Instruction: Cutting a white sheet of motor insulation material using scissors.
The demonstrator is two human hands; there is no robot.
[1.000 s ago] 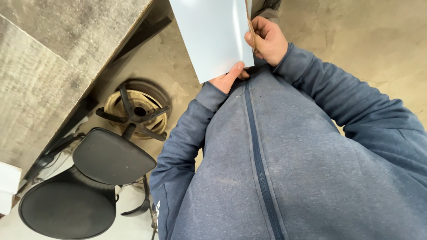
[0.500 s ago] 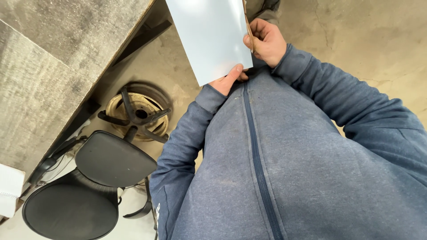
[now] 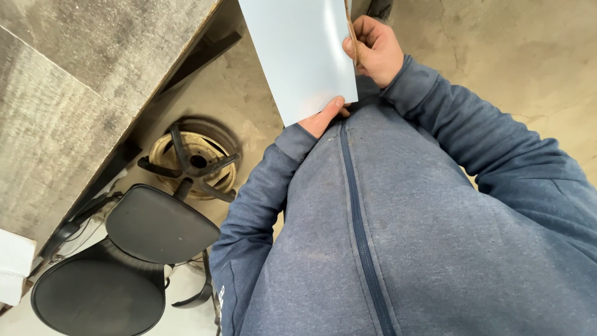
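Observation:
A flat pale grey-blue panel [image 3: 298, 53] is held up in front of my chest, and its top runs out of the frame. My left hand [image 3: 323, 117] grips its lower edge, thumb on the face, the rest hidden behind the sheet. My right hand [image 3: 375, 50] clasps the right edge, where a thin brown side of the panel shows. Both arms are in blue-grey sleeves of a zipped sweatshirt.
A grey worn tabletop [image 3: 74, 81] fills the upper left. Below it stands a black office chair [image 3: 124, 261] with its backrest toward me. A black star-shaped base on a round disc [image 3: 193, 158] lies on the concrete floor [image 3: 516, 56]. A white box [image 3: 12, 264] sits at the left edge.
The panel and both hands have stayed together, shifting slightly up in the view. The chair appears a little higher as my head tilted.

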